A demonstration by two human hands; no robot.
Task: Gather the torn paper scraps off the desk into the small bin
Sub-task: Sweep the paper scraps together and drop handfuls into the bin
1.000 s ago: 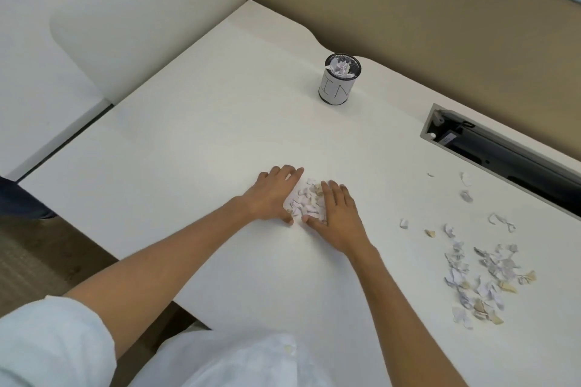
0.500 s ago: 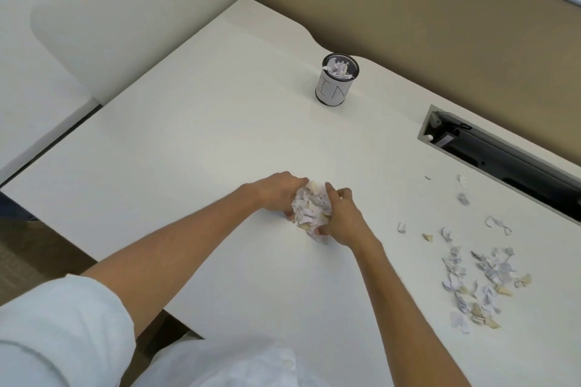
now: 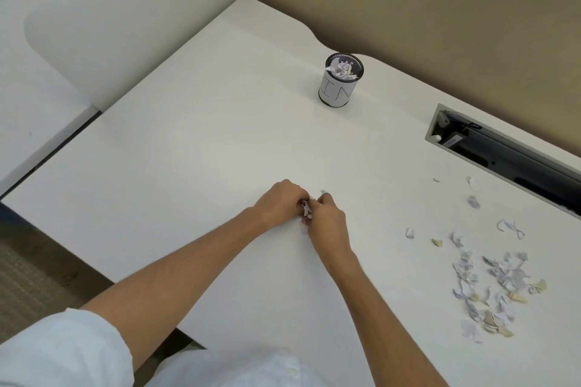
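Observation:
My left hand (image 3: 278, 203) and my right hand (image 3: 327, 221) are pressed together at the middle of the white desk (image 3: 188, 151), closed around a bunch of torn paper scraps (image 3: 306, 209); only a small part of the bunch shows between the fingers. One stray scrap (image 3: 323, 191) lies just beyond my right fingers. The small bin (image 3: 341, 80), a black mesh cup wrapped in white paper, stands upright further back and holds some scraps. A second scatter of white and tan scraps (image 3: 493, 286) lies on the desk at the right.
An open cable slot (image 3: 509, 154) runs along the desk's back right. A tan partition wall (image 3: 408, 3) stands behind the bin and a white divider panel (image 3: 110, 25) at the left. The desk's front edge drops to carpet at lower left.
My hands went from flat around the spread pile to cupping it, then closed tight together, so the scraps are now mostly hidden inside them.

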